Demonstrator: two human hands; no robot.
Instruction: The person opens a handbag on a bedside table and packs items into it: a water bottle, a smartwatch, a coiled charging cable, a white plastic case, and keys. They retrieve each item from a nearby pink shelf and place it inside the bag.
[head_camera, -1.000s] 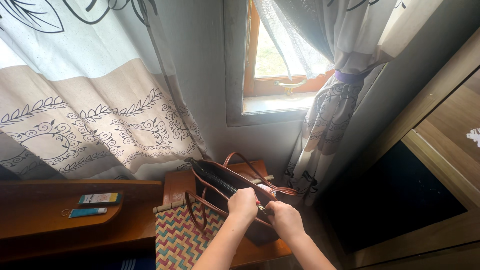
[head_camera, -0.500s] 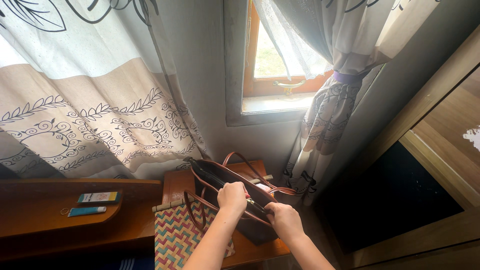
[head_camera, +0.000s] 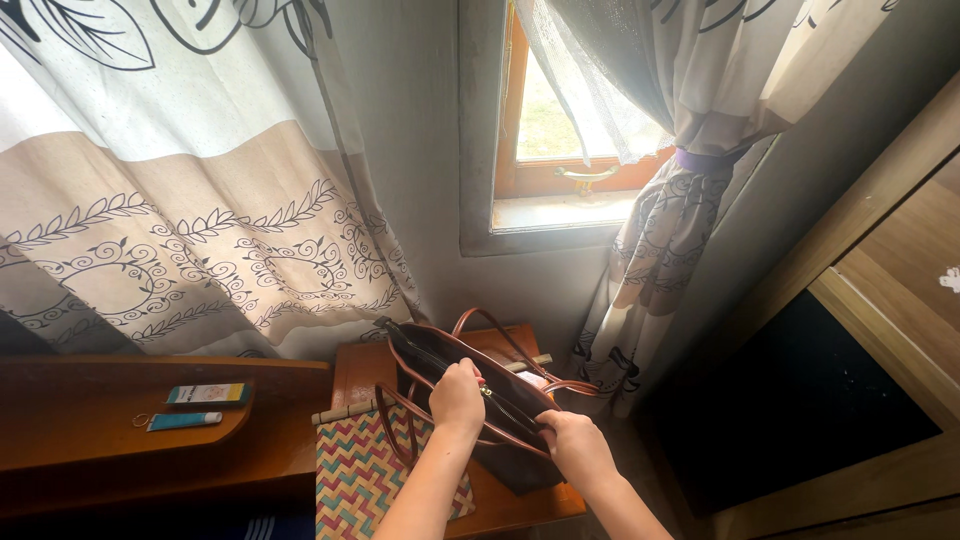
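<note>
Head view: dark handbag (head_camera: 505, 440) with brown straps sat lower centre of frame, on small wooden table (head_camera: 355, 370) beside woven zigzag mat (head_camera: 360, 470). My left hand (head_camera: 457, 398) closed, pinching bag's top edge at zipper. My right hand (head_camera: 578, 450) closed around bag's right end. Patterned curtain (head_camera: 200, 200) upper left, window (head_camera: 560, 130) top centre.

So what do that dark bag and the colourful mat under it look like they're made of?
The bag looks like leather or an imitation: dark, smooth, slightly glossy body with brown straps. The mat seems to be woven straw or plastic strips, judging by its matte zigzag weave. The table beneath looks like varnished wood.
</note>
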